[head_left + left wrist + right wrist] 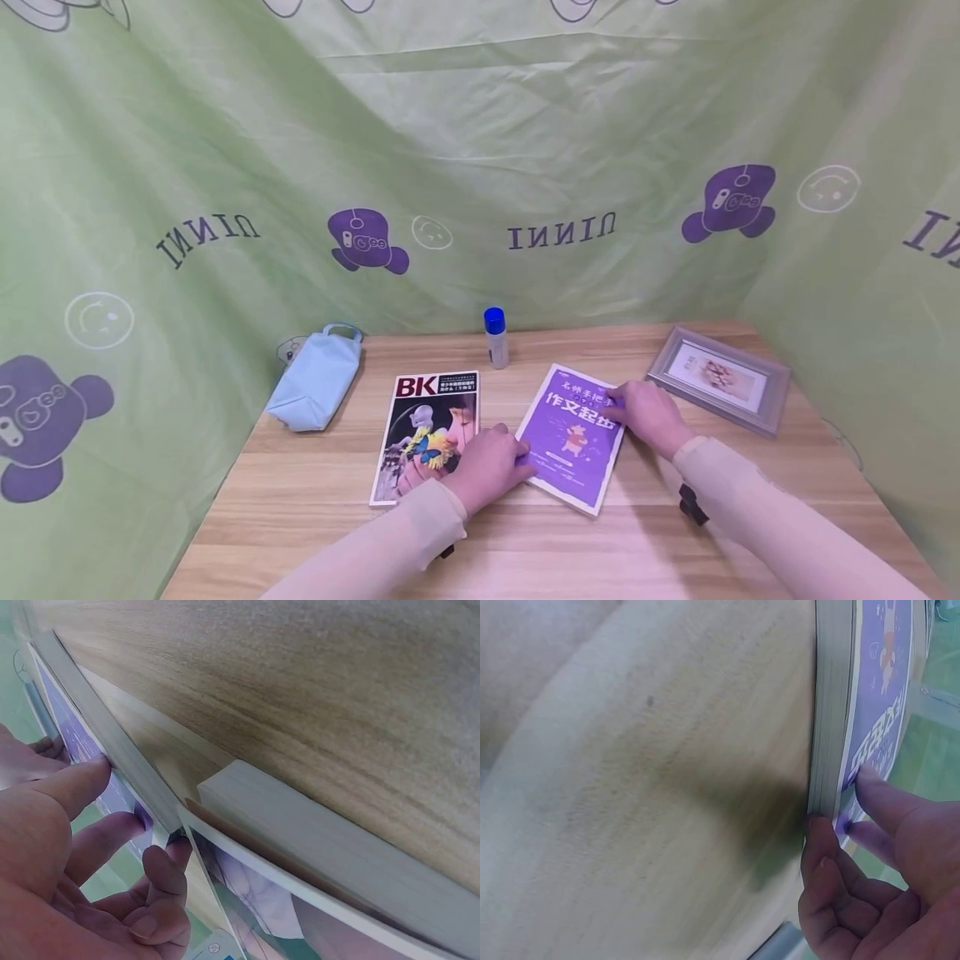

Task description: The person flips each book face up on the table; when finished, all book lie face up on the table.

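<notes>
A purple-covered book (568, 450) with white lettering lies at a slant on the wooden table. My left hand (487, 468) pinches its lower left edge; in the left wrist view the thumb and index finger press on the cover and another finger reaches the page edge. On the upper right edge, my right hand (658, 417) grips the same book, thumb on the cover and curled fingers against the page block (832, 712). Left of it lies a second book (405, 417) marked BK, its lower right partly hidden behind my left hand.
A light blue pouch (318, 379) lies at the table's back left. A glue stick with a blue cap (496, 337) stands upright at the back middle. A grey picture frame (772, 400) lies back right, near the right hand. Green printed cloth (480, 167) hangs behind the table.
</notes>
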`<action>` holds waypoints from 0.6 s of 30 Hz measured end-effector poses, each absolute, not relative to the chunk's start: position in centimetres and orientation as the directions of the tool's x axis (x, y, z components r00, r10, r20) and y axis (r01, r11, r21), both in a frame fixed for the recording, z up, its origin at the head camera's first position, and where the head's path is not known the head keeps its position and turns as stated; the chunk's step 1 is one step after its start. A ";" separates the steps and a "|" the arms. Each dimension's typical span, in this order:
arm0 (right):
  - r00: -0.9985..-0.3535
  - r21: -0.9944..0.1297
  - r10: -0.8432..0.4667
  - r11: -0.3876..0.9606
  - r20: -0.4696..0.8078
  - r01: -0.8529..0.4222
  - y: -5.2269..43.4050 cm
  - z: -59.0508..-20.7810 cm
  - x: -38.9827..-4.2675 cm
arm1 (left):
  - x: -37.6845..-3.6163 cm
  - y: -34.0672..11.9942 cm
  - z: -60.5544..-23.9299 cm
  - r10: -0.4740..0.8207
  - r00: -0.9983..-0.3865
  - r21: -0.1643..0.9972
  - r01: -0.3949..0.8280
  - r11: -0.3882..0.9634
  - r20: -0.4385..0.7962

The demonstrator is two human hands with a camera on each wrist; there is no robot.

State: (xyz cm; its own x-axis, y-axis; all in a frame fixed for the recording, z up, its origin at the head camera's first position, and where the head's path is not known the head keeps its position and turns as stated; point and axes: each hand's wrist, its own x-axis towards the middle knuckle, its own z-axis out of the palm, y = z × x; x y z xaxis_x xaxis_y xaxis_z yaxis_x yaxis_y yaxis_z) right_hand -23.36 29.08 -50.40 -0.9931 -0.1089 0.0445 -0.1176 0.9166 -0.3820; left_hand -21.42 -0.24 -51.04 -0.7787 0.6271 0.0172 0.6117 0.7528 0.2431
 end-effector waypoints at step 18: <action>-0.992 -0.374 -0.123 0.920 0.015 -0.120 28.7 -49.9 -24.6 | -20.8 0.4 -51.2 0.649 -0.761 0.292 0.625 0.724 0.018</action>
